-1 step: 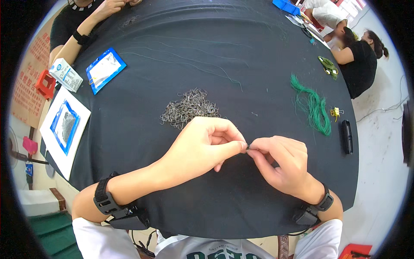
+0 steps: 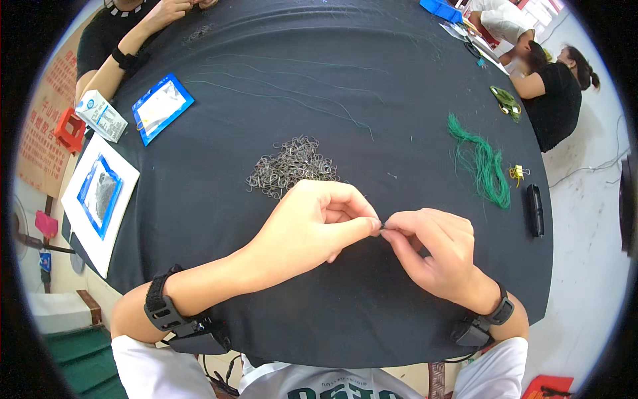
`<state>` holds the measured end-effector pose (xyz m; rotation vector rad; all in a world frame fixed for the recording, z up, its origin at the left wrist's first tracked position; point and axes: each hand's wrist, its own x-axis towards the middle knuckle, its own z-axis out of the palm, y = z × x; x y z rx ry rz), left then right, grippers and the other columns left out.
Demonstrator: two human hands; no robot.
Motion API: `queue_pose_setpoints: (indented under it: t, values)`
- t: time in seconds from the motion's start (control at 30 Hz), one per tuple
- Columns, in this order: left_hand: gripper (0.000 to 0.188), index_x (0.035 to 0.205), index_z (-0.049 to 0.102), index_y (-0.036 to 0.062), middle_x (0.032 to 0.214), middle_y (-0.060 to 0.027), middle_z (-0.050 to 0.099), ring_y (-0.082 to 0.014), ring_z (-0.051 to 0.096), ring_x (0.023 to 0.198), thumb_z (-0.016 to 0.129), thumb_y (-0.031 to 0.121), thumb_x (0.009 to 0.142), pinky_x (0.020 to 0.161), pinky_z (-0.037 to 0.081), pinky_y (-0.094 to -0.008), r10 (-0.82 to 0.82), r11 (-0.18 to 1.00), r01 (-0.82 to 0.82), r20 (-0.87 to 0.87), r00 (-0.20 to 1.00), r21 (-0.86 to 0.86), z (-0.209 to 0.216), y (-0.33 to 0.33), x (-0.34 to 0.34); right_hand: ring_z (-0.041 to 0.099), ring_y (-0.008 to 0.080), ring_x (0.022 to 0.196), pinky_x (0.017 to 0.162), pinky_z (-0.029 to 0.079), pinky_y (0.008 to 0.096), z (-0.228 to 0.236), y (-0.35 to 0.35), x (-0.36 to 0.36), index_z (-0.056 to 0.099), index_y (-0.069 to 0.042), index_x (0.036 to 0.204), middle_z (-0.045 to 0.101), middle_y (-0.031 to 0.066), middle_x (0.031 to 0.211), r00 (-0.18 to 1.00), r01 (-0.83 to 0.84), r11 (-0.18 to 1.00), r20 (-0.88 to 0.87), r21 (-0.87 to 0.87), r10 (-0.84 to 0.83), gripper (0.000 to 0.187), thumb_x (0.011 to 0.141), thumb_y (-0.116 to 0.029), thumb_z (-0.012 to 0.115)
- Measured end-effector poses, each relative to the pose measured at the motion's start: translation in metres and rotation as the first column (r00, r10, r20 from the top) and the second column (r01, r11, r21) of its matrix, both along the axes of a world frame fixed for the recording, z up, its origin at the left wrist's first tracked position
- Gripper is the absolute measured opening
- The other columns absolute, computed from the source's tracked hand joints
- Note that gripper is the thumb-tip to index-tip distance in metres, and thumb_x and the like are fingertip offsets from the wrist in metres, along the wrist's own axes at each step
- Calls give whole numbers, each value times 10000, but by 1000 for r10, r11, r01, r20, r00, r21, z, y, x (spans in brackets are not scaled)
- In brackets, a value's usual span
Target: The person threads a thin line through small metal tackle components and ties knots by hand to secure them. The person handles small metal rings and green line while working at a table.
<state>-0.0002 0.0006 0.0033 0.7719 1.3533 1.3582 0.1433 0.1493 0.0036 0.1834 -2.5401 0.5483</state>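
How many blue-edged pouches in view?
2: the upper pouch on the black cloth, right of the carton; the lower pouch on the white board at left. None looks partly hidden.

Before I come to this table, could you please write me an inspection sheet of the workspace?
Surface: table under a black cloth with some wrinkles.
Work things: pile of metal hook-shaped pieces near the middle; small dark item between the hands, too small to identify; green thread bundle at right.
Clutter: carton, blue-edged packet and white board with another packet at left; yellow clip and black object at right.
Hands: left hand and right hand close together, fingers pinched.
Cables: dark cables below the near edge.
Surroundings: one person at upper left, others at upper right; red stool at left.
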Motion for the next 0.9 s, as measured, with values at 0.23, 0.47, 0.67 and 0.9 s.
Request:
queue_pose_setpoints:
  t: [0.23, 0.47, 0.67, 0.9]
  values:
    - [103, 916, 637, -30, 874, -62, 653, -98, 616, 828, 619, 64, 878, 756, 491, -224, 48, 996, -45, -38, 998, 70, -7, 0, 1, 605, 206, 555, 485, 470, 300, -2, 0, -1, 614, -45, 836, 625, 69, 709, 998, 6, 1000, -65, 23, -5, 173, 708, -30, 730]
    - [92, 915, 635, -26, 886, -55, 652, -103, 616, 847, 625, 55, 871, 778, 490, -232, 30, 993, -29, -9, 1000, 112, -9, -1, -1, 604, 203, 552, 489, 473, 298, 0, 0, -3, 614, -48, 838, 626, 62, 712, 998, 12, 999, -59, 44, -9, 167, 712, -29, 721]
    - [94, 916, 635, -21, 883, -54, 650, -98, 612, 848, 623, 64, 878, 771, 489, -230, 15, 991, -15, -3, 1000, 130, -8, -1, -1, 595, 203, 537, 483, 466, 300, 1, -1, -3, 611, -44, 834, 619, 60, 701, 996, 3, 999, -94, 36, 1, 166, 711, -29, 722]
    - [112, 930, 634, -29, 890, -61, 649, -105, 614, 850, 624, 71, 879, 776, 491, -235, 16, 999, -15, -20, 1000, 50, -6, 0, -1, 587, 204, 526, 477, 459, 299, -1, 1, -3, 609, -44, 846, 613, 64, 686, 996, 19, 1000, -89, 14, -18, 169, 719, -30, 720]
